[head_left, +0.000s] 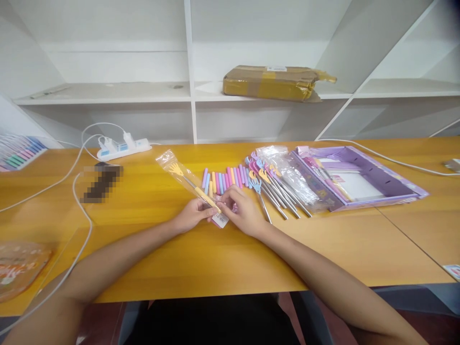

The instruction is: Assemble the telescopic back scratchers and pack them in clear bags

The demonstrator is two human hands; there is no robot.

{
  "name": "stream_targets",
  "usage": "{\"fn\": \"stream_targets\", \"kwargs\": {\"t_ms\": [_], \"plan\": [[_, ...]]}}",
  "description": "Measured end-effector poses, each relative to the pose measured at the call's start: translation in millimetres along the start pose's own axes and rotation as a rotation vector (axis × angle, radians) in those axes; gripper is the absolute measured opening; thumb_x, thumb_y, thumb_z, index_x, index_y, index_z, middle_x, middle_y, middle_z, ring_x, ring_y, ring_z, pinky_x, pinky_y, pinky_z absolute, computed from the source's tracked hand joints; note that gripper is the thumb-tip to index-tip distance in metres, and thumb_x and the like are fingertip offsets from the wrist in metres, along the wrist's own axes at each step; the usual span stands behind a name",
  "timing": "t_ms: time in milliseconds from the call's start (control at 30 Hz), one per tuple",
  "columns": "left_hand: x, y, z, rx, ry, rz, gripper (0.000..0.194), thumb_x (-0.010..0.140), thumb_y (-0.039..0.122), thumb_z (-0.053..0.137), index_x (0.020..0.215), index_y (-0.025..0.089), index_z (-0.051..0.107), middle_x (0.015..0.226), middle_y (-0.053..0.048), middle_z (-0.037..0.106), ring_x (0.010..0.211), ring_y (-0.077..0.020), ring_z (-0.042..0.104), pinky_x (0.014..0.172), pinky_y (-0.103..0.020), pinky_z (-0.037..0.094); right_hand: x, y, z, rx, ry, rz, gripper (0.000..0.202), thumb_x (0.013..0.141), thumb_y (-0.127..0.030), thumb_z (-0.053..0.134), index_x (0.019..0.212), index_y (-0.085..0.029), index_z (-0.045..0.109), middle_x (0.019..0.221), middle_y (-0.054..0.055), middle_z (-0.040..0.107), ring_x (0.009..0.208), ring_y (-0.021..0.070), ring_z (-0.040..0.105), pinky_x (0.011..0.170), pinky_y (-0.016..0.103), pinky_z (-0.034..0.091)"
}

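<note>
Between my hands is a yellow back scratcher (194, 184) in a clear plastic sleeve, its hand-shaped end pointing up and left. My left hand (192, 214) grips it near the handle's lower end. With thumb and fingers, my right hand (240, 209) pinches the sleeve's bottom end. A white label card (220, 219) shows below the handle, partly covered by my fingers. Just beyond my hands lies a row of pastel handle tubes (230, 178) in pink, blue, purple and yellow. To the right, metal back scratcher rods (282, 191) with coloured claw heads lie in a pile.
Clear plastic sleeves (293, 175) lie beside a purple open box (391, 191) holding packed back scratchers. A white power strip (124, 149) with cables sits at back left, near a blurred-out dark object (101, 183). A taped carton (273, 82) rests on the shelf.
</note>
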State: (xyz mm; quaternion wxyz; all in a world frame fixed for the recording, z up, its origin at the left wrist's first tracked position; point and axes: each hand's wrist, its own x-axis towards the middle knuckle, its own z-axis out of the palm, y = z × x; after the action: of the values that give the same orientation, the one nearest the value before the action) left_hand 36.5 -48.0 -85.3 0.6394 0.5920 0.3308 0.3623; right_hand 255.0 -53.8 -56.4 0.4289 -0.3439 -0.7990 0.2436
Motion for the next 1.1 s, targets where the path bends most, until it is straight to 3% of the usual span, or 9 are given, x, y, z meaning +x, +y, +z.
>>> {"fn": "stream_targets", "kwargs": {"t_ms": [100,267,500,667,867,1100], "plan": [[0,-5,-3.5,0.045,-0.011,-0.008,0.047,0.092,0.061,0.074,0.082,0.015,0.067,0.065,0.001,0.061,0.063,-0.0135,0.056,0.067,-0.027,0.044,1,2,2,0.09,-0.031,0.111,0.023,0.104,-0.042,0.062,0.094,-0.022,0.056,0.092,0.005,0.062,0.077,0.017,0.056,0.067,0.032,0.047],[-2,-4,-3.7,0.115,-0.057,-0.019,0.047,0.091,0.061,0.075,0.083,0.015,0.068,0.072,-0.001,0.066,0.065,-0.014,0.058,0.066,-0.027,0.046,0,7,6,0.437,-0.113,0.29,0.037,0.098,-0.055,0.069,0.106,-0.023,0.052,0.091,0.001,0.064,0.077,0.0147,0.059,0.067,0.028,0.049],[-2,4,1.3,0.056,-0.084,-0.019,0.045,0.085,0.056,0.084,0.091,0.014,0.068,0.077,-0.002,0.069,0.065,-0.0132,0.059,0.064,-0.027,0.047,1,8,4,0.59,-0.243,0.43,0.048,0.091,-0.065,0.073,0.096,-0.023,0.051,0.079,-0.005,0.055,0.062,0.0103,0.05,0.055,0.024,0.042],[-3,8,0.8,0.047,-0.099,-0.013,0.042,0.086,0.052,0.083,0.093,0.014,0.068,0.078,-0.002,0.068,0.068,-0.0136,0.059,0.067,-0.027,0.048,1,12,-4,0.606,-0.341,0.393,0.049,0.091,-0.066,0.073,0.094,-0.022,0.051,0.077,-0.005,0.056,0.062,0.01,0.047,0.055,0.023,0.038],[-5,2,0.8,0.024,-0.121,-0.027,0.041,0.084,0.049,0.086,0.101,0.015,0.069,0.084,-0.003,0.07,0.072,-0.0144,0.061,0.069,-0.028,0.049,3,10,-5,0.376,-0.34,0.315,0.053,0.094,-0.068,0.068,0.076,-0.022,0.048,0.068,-0.005,0.046,0.063,0.0114,0.042,0.057,0.025,0.034],[-4,2,2.9,0.062,-0.105,-0.041,0.04,0.086,0.049,0.085,0.101,0.015,0.071,0.086,-0.004,0.073,0.075,-0.0163,0.064,0.072,-0.03,0.052,4,4,-6,0.276,-0.339,0.192,0.055,0.103,-0.066,0.055,0.072,-0.021,0.053,0.069,-0.003,0.052,0.065,0.0127,0.046,0.061,0.026,0.038]]}}
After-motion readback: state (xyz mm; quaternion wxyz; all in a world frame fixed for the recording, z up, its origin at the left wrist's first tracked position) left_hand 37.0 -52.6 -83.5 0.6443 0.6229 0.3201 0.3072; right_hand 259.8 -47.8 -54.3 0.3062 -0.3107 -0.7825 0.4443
